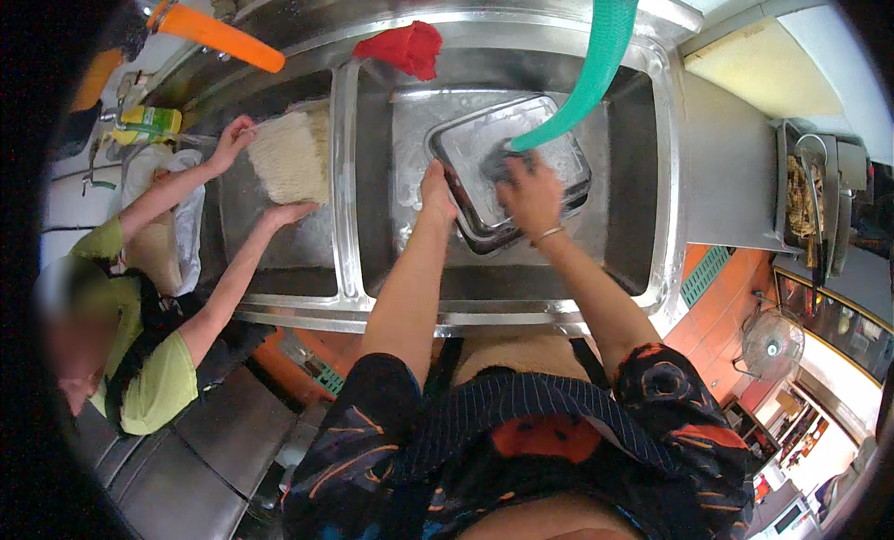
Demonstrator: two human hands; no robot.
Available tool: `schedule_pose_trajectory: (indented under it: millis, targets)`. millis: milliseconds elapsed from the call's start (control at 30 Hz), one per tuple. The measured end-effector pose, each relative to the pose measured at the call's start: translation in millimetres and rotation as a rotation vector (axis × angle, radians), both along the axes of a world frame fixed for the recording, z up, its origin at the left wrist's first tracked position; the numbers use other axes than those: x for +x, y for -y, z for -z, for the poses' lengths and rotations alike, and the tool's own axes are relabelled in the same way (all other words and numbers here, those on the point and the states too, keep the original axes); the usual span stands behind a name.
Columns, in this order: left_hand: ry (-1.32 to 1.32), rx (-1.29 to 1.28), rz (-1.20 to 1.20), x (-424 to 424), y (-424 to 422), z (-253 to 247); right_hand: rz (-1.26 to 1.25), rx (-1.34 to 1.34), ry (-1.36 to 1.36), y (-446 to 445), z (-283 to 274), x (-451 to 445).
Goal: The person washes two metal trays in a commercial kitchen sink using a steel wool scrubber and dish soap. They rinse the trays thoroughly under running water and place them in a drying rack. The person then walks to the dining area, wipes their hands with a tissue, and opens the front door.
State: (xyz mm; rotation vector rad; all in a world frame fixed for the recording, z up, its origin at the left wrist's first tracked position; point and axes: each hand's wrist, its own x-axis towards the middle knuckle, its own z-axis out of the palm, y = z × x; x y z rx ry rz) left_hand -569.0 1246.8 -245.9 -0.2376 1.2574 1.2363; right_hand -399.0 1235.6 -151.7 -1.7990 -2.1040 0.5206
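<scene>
A rectangular stainless steel pan [482,191] lies tilted, turned at an angle, in the right basin of a metal sink [347,191]. My left hand [438,194] grips the pan's left edge. In my right hand [532,194], blurred by motion, is a dark grey scouring pad [497,164], pressed on the pan's flat surface. The end of a green hose [590,86] hangs just above that pad. A red cloth [412,49] is draped at the basin's back edge.
At the left basin, a co-worker's hands [234,145] hold a pale ribbed cloth [290,156]. An orange hose [216,36] juts over the back left. A yellow bottle [148,124] stands at far left. A metal counter [726,170] adjoins on the right, with a fan [772,348] beyond.
</scene>
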Motion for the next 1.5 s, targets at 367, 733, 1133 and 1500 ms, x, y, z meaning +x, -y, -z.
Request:
schedule_pose_trajectory:
  millis: [367,733,1133,1500]
  targets:
    - [-0.116,-0.069,0.128,-27.6,19.4,-39.7,0.112,0.164,0.046,-58.7,25.6,27.2]
    - [-0.331,-0.013,0.206,-20.1,6.3,-62.9,-0.318,0.319,-0.117,-65.2,-17.4,-41.1]
    - [-0.235,-0.015,0.109,-58.0,19.5,-40.9,0.402,-0.145,-0.567,-9.3,51.9,73.8]
    - [0.169,-0.040,0.012,10.5,8.4,-71.2,-0.141,0.178,-0.101,46.9,-12.4,-11.8]
